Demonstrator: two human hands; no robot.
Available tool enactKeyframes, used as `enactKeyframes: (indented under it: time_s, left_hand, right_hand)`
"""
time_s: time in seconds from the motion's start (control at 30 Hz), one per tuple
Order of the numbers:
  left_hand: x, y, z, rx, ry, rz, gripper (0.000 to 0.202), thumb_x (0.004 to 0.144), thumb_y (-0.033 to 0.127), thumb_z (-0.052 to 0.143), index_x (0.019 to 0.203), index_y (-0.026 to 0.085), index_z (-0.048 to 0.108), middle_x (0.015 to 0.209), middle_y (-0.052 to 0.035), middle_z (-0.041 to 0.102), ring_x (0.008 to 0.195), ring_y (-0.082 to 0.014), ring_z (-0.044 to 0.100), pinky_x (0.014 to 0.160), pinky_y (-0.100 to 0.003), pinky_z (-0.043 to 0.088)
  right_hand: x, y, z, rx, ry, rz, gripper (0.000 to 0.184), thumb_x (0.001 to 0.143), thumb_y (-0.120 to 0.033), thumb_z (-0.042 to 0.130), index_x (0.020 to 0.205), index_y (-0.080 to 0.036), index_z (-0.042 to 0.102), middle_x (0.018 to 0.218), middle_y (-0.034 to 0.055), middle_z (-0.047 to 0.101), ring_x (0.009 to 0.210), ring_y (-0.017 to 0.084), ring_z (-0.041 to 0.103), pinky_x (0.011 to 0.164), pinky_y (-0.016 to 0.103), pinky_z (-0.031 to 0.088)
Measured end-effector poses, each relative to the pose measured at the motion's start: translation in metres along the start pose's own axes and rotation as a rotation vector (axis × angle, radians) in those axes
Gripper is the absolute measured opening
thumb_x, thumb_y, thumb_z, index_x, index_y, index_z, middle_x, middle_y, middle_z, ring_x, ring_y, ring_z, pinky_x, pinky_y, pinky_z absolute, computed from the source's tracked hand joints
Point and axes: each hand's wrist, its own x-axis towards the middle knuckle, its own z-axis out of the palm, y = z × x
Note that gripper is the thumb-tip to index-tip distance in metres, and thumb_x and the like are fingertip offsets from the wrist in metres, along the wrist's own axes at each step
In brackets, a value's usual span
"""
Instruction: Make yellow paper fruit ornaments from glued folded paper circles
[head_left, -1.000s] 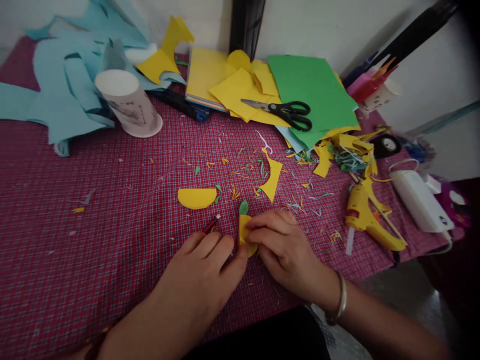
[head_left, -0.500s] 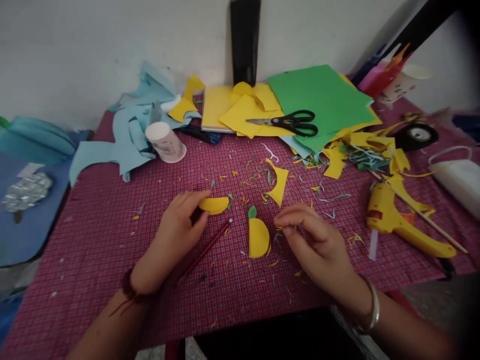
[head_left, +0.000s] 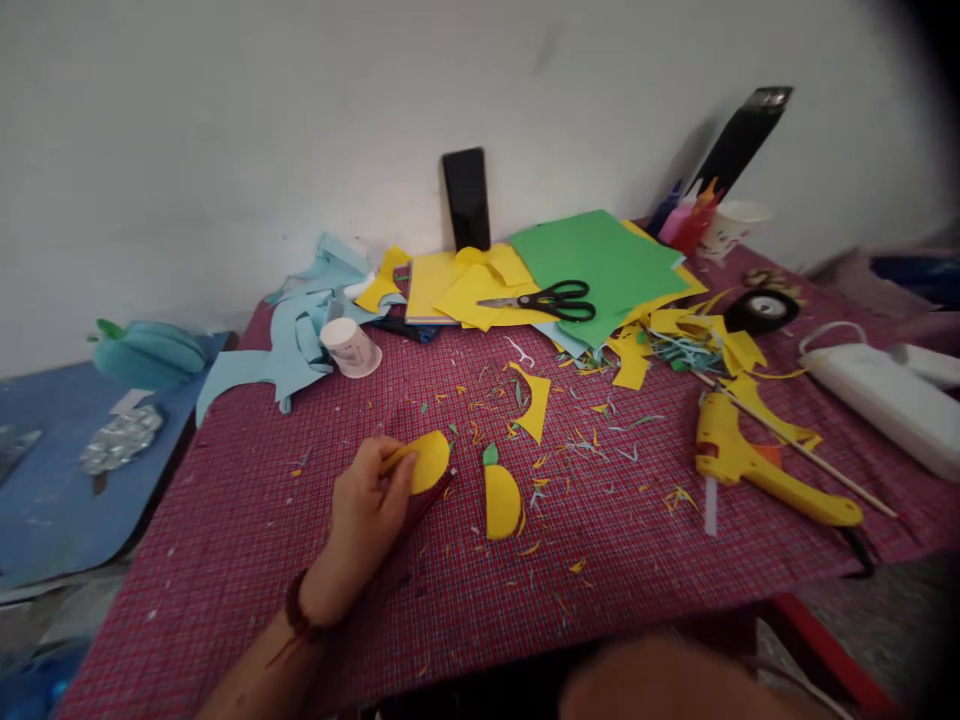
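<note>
My left hand (head_left: 375,508) pinches a folded yellow paper cutout (head_left: 430,462) between thumb and fingers. Partly under that hand and the cutout lies a dark red pencil (head_left: 439,494). To the right, a second yellow folded half-round (head_left: 502,503) rests on the cloth, with a green paper leaf (head_left: 490,455) at its top. A curved yellow paper offcut (head_left: 534,404) is farther back. Of my right side, only a blurred stretch of bare arm (head_left: 660,680) shows at the bottom edge; the hand itself is out of sight.
Black-handled scissors (head_left: 555,300) lie on yellow and green sheets (head_left: 600,255) at the back. A yellow glue gun (head_left: 757,465) and a wooden stick (head_left: 862,492) are on the right. A paper cup (head_left: 351,348) stands beside light blue scraps (head_left: 251,370). A phone (head_left: 466,200) leans on the wall.
My right hand has left the tabletop and gone out of view at the bottom. My left hand has tilted its yellow cutout, showing more of its face. The camera view has shifted.
</note>
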Motion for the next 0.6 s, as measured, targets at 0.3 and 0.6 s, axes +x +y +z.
enactKeyframes:
  time_s: [0.3,0.6]
  left_hand:
    - [-0.023,0.022,-0.010,-0.332,-0.168,0.155,0.009,0.089,0.019,0.051,0.081,0.021,0.056,0.068,0.0016,0.059,0.059,-0.0105,0.055,0.053,-0.022,0.046]
    - [-0.013,0.021,-0.007,-0.606,-0.204,-0.149,0.013,0.085,0.028,0.059,0.075,0.019,0.059,0.062,0.0028,0.058,0.053,-0.0099,0.052,0.049,-0.021,0.043]
  right_hand:
    - [0.063,0.036,0.032,0.377,0.047,0.240,0.010,0.080,-0.027,0.060,0.077,-0.020,0.053,0.069,-0.0023,0.055,0.058,0.010,0.051,0.052,0.023,0.044]
    - [0.068,0.046,0.036,0.584,0.141,0.482,0.015,0.073,-0.029,0.071,0.078,-0.017,0.062,0.068,-0.0003,0.067,0.054,0.011,0.062,0.051,0.023,0.051]
